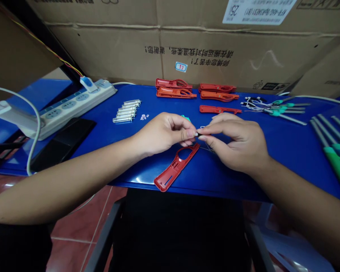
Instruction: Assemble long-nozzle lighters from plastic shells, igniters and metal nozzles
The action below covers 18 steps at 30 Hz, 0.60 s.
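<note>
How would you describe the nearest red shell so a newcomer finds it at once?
On the blue tabletop, go to the near edge, below the left hand. There a red shell lies slanted, hollow side up, a large oval opening toward its far end. Similar shells lie farther back, near the cardboard; this one lies alone up front.

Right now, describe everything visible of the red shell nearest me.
The red shell is long, slightly curved, apparently plastic, lying hollow side up and slantwise on the blue table. It has an oval opening towards its narrow far end, small ribs mid-length, and a thin slot in its broad near end, by the table's edge. Whether the left hand touches its far tip is unclear.
</note>
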Available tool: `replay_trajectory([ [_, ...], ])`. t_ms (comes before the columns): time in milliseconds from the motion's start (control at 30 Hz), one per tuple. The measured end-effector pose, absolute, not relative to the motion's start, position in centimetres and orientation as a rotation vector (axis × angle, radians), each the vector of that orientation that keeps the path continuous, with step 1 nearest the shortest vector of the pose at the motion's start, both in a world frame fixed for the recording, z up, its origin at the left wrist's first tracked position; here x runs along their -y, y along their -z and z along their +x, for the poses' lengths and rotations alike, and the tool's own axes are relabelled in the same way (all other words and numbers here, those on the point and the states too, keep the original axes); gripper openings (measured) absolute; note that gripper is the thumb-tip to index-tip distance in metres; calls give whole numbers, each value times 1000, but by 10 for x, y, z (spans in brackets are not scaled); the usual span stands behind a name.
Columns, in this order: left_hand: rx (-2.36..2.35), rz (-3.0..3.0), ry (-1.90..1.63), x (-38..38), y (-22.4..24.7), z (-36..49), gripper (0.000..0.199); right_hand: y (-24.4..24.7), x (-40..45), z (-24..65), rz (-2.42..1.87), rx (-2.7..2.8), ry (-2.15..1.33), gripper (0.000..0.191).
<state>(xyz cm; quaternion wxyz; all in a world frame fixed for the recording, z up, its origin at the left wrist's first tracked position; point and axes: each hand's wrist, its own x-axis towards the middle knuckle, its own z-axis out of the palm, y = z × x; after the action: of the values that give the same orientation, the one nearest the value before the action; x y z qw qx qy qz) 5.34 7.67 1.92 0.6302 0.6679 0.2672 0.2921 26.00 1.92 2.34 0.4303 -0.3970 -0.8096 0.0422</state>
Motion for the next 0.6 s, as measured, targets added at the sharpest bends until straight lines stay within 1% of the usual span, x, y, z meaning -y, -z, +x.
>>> replay_trajectory([
  [233,-619,1508,-669,-76,-19,56,32,-24,-18,259,-1016,2018,-111,12],
  [400,-675,1470,-544,-81,-25,51,30,-23,-20,260,-1045,2114,-67,11],
  [600,-744,1591,-495,-83,-29,46,20,-26,-22,264,-1043,2249,-60,17],
])
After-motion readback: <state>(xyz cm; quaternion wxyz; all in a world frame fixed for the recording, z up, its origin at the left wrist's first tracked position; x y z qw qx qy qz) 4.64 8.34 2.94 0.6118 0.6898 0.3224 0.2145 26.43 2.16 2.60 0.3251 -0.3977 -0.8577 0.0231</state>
